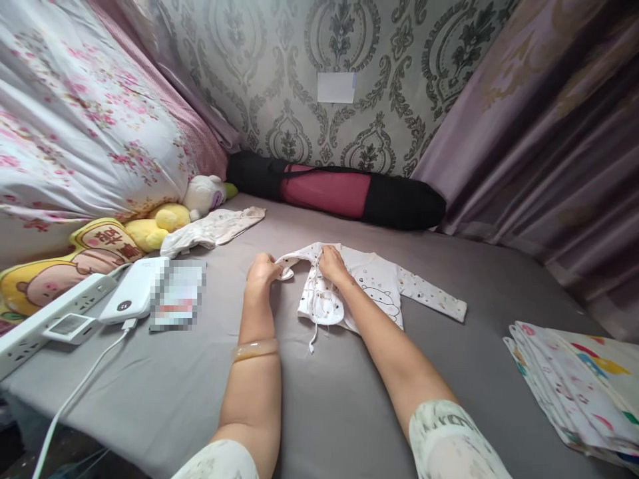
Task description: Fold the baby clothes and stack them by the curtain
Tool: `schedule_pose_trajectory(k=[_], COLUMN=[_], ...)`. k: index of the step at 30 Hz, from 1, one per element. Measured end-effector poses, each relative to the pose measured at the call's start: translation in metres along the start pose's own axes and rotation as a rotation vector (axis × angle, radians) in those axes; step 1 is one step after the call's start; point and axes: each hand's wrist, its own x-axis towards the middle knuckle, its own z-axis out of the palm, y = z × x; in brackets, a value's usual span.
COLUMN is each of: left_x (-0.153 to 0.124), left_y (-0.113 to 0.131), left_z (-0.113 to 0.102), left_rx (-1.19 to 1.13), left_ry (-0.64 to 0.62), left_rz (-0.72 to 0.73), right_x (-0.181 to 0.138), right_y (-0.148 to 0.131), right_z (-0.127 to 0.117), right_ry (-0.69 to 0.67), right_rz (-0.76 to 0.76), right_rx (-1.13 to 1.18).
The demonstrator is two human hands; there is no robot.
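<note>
A white baby shirt [379, 279] with small printed dots and an animal drawing lies on the grey sheet [319, 392]. Its right-hand sleeve stretches out flat, and a tie string dangles from the folded front panel. My left hand [263, 269] is closed on the cuff of the other sleeve, holding it slightly raised. At the shoulder end of that sleeve, my right hand [331, 263] pinches the fabric. Some of the left hand's fingertips are hidden behind the hand.
Left are a crumpled white garment [214, 229], plush toys [170, 219], a white power bank [134, 293] with cable, a power strip [60, 319] and a blurred packet [178, 296]. Folded cloths [574, 386] lie right. A long black-and-red bag [329, 189] lies along the wall.
</note>
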Motion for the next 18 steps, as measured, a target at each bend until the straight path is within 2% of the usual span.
schedule_pose_trajectory(k=[4,6,8,10,14,16,18], left_x=[-0.009,-0.009,-0.005,0.002,0.020,0.026,0.031], left_y=[0.010,0.014,0.015,0.014,0.009,0.006,0.003], left_z=[-0.006,-0.005,0.000,0.007,0.018,0.020,0.020], left_rx=[-0.044,-0.138,-0.238,-0.326,-0.465,-0.454,-0.359], left_ry=[0.293,0.455,0.556,0.566,0.489,0.444,0.383], left_rz=[0.063,0.155,0.247,0.253,0.055,-0.016,-0.008], right_x=[-0.007,-0.010,-0.013,-0.014,-0.017,-0.018,-0.018], right_y=[0.002,0.002,0.000,-0.003,-0.007,-0.008,-0.009], right_z=[0.010,0.013,0.015,0.016,0.014,0.013,0.012], right_ry=[0.042,0.049,0.042,0.032,0.013,0.001,-0.009], right_rz=[-0.020,-0.014,0.000,0.013,0.028,0.033,0.035], right_rx=[-0.015,-0.029,-0.043,-0.056,-0.074,-0.080,-0.087])
